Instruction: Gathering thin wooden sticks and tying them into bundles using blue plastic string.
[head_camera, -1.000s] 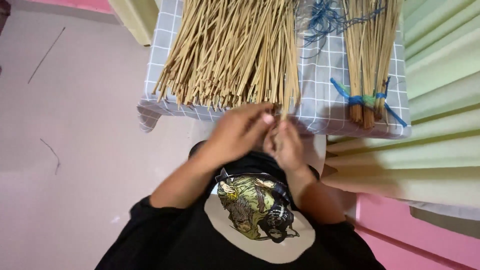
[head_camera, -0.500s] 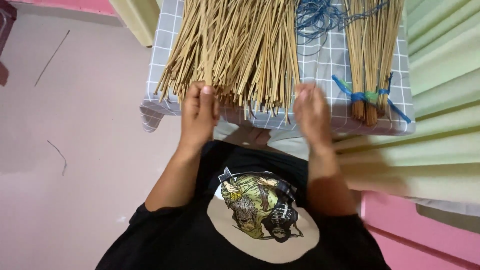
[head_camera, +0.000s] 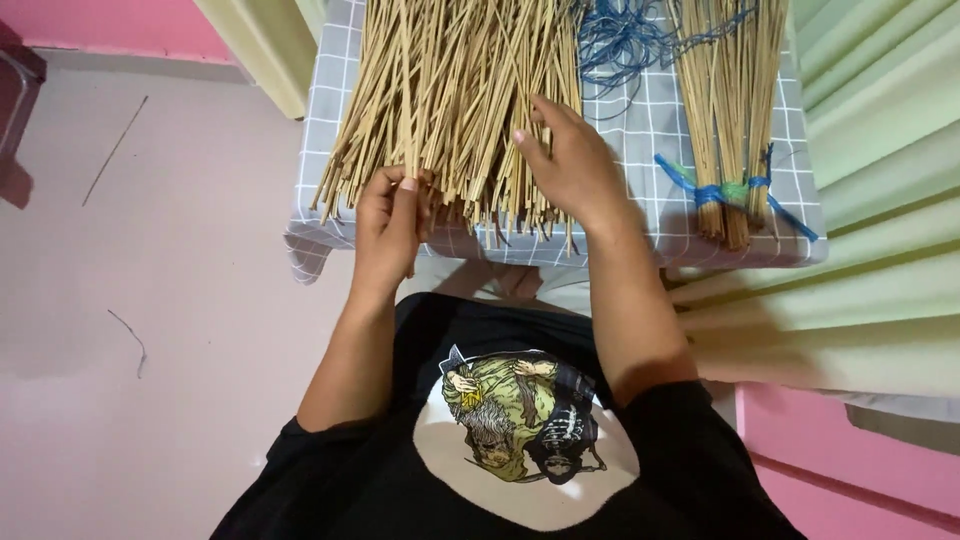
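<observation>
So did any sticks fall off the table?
Yes, two thin sticks lie on the pink floor, one near the wall and one beside the person's left arm, away from the loose pile on the checked cloth.

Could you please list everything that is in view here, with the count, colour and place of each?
loose sticks: one big pile, tan, on the cloth's left and middle.
tied bundle of sticks: one, tan, bound with blue and green cord, on the cloth's right.
blue string: one tangle, at the top, between pile and bundle.
checked cloth: one, grey with white lines, covering the table.
stray sticks: two, thin, on the pinkish floor at left.
curtain: one, pale green, at right.
left hand: pinching sticks at the pile's near edge.
right hand: resting flat on the pile's right side.
</observation>
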